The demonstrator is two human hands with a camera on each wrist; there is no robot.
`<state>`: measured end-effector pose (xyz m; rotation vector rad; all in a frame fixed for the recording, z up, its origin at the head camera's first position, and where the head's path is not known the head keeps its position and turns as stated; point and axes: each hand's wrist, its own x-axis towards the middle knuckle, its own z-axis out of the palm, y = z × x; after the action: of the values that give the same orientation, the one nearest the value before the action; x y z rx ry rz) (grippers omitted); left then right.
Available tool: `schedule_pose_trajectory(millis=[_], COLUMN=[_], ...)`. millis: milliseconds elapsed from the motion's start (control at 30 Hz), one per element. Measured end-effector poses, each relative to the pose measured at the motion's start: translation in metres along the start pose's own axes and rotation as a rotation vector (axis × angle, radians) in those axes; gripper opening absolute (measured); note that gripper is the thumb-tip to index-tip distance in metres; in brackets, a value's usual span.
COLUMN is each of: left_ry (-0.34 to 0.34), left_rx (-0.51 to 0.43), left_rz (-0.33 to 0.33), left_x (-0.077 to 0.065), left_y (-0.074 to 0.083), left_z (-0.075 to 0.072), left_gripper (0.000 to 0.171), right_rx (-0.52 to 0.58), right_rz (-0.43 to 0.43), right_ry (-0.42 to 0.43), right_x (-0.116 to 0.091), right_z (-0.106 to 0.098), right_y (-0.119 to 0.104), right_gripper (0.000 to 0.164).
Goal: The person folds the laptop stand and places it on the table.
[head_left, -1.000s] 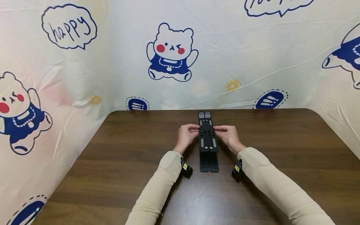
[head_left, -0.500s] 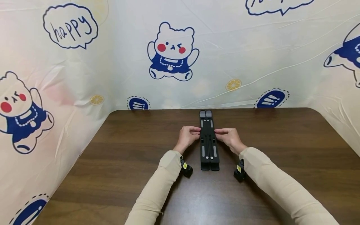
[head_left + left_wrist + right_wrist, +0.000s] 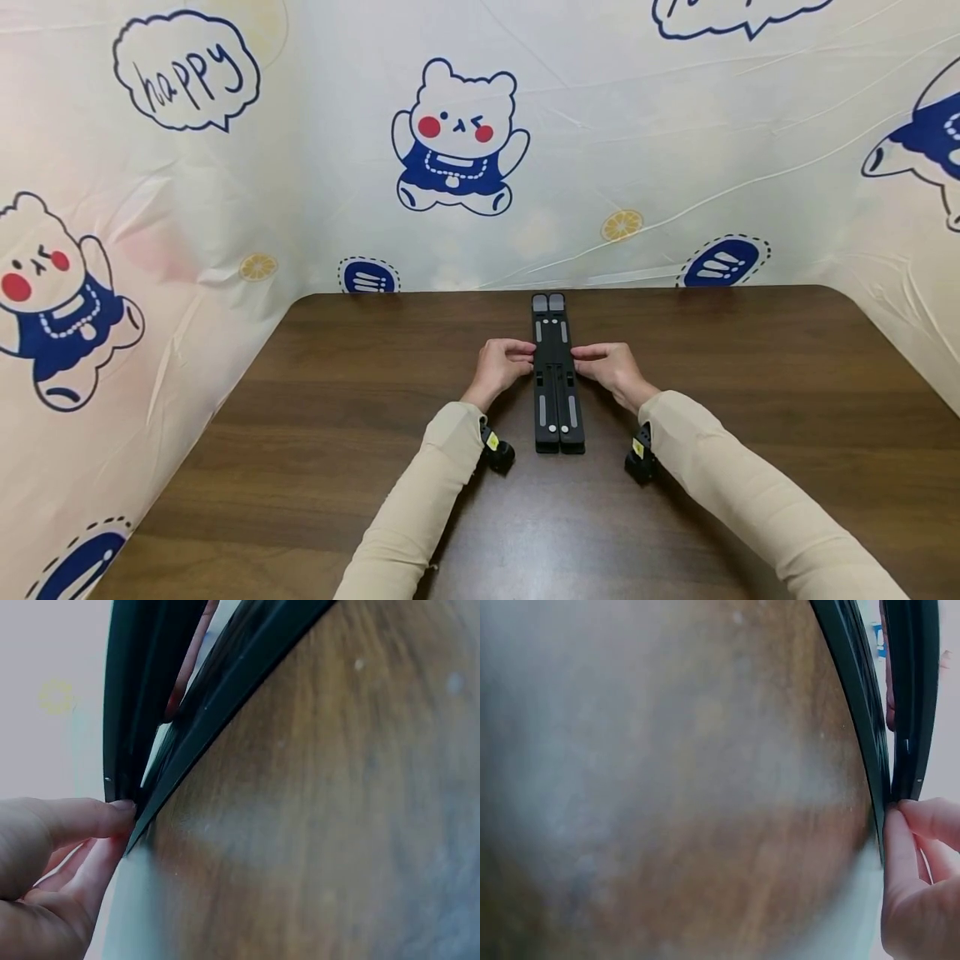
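Note:
A black folding laptop stand (image 3: 552, 364) lies lengthwise on the wooden table, its paired bars side by side with grey pads on top. From its left side my left hand (image 3: 501, 367) pinches the edge between thumb and fingers. My right hand (image 3: 613, 372) does the same on the right side, roughly level with it. Through the left wrist view, the upper bar (image 3: 146, 682) and the lower bar (image 3: 225, 694) meet near my fingertips, with a narrow wedge of space between them. The right wrist view also has my right fingers at this joint of the stand (image 3: 911, 697).
The brown table (image 3: 337, 467) extends around the stand. Behind it hangs a pale cloth (image 3: 322, 167) with printed bears, which also covers the left and right sides. A small black camera (image 3: 498, 452) is strapped to each wrist.
The near end of the stand's upper bars has swung down toward the lower bars, narrowing the gap there. Both hands have shifted slightly toward me, keeping their hold on the sides.

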<state>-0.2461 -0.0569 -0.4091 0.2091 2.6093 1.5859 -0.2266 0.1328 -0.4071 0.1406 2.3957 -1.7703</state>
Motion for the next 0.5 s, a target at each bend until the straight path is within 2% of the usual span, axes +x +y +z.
schedule_pose_trajectory(millis=[367,500], left_ry=[-0.111,-0.162], left_rx=[0.033,0.075], left_rz=[-0.017,0.005], left_x=[-0.001,-0.004], left_y=[0.004,0.007], left_z=[-0.006,-0.010], left_gripper=[0.032,0.032], right_rx=[-0.081,-0.169], right_rz=[-0.003,-0.081], right_ry=[-0.029,-0.068], right_x=[-0.001,-0.005], right_z=[-0.004,-0.007], right_y=[-0.002,-0.002], right_gripper=[0.029,0.031])
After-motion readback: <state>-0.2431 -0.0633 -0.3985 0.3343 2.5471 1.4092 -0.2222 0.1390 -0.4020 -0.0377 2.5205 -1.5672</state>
